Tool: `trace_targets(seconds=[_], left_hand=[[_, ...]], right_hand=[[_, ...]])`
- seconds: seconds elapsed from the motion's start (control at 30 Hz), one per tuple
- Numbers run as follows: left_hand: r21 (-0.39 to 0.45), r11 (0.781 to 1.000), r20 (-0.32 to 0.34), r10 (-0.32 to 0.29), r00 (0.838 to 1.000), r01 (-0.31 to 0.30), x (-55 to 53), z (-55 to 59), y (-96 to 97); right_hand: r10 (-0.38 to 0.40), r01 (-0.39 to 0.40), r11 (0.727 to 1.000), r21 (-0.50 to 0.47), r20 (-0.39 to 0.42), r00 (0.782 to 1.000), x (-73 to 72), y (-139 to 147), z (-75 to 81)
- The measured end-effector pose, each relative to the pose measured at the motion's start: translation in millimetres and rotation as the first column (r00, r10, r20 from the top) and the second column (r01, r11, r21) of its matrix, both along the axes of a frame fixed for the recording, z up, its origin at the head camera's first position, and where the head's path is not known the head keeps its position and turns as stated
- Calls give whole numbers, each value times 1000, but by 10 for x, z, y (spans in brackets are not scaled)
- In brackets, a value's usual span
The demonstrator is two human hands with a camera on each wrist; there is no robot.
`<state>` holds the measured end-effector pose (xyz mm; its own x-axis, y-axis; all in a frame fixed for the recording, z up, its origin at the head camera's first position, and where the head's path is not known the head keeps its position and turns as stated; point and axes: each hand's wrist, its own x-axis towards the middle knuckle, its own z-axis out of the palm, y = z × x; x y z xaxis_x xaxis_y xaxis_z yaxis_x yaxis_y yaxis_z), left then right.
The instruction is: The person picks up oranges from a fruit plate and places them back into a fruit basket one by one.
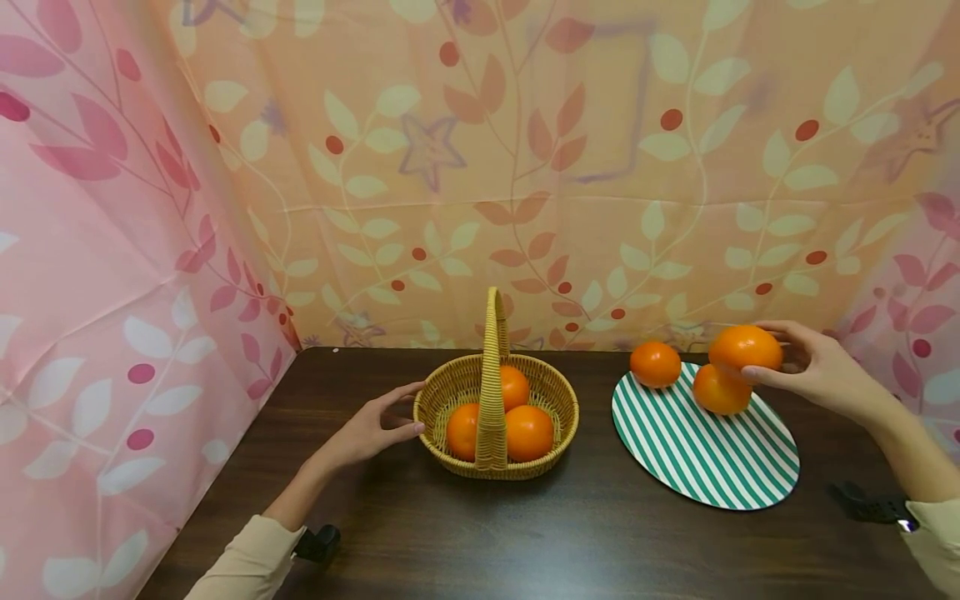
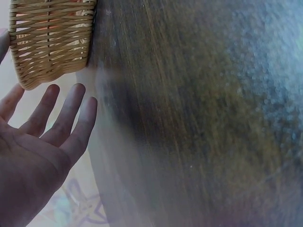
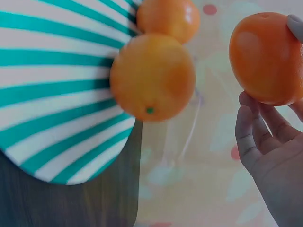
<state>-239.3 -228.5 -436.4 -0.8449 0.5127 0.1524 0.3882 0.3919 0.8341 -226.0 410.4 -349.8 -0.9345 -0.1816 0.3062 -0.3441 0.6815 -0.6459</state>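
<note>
A wicker basket (image 1: 566, 392) with a tall handle stands mid-table and holds several oranges, among them one orange (image 1: 529, 433) at the front right. My left hand (image 1: 367, 429) touches the basket's left rim with thumb and fingertip; the left wrist view shows its other fingers (image 2: 71, 111) spread and fairly straight. My right hand (image 1: 825, 367) grips an orange (image 3: 266, 59) between thumb and fingers, raised above the mat. Below it, another orange (image 3: 152, 78) rests on the green-and-white striped oval mat (image 1: 712, 467), and one more orange (image 1: 656, 364) sits at the mat's far left edge.
The dark wooden table (image 1: 480, 533) ends at a floral cloth (image 1: 450, 208) hanging behind it. More patterned cloth (image 1: 112, 275) hangs along the left side. A black strap (image 1: 318, 543) is at the left wrist, and another dark band (image 1: 870, 504) at the right.
</note>
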Motion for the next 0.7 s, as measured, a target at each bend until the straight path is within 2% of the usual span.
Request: trace_targets(seconds=[0.3,0.7], left_hand=[[-9,1000,-12,-2,1000,2,2,14,8],[-3,1000,-15,-5,1000,5,-22,-7,11]], right_hand=[[104,-105,994,-27,-12,994,-150,-298,-12],[156,-153,986,-73,39,987,-317,-764,-9]])
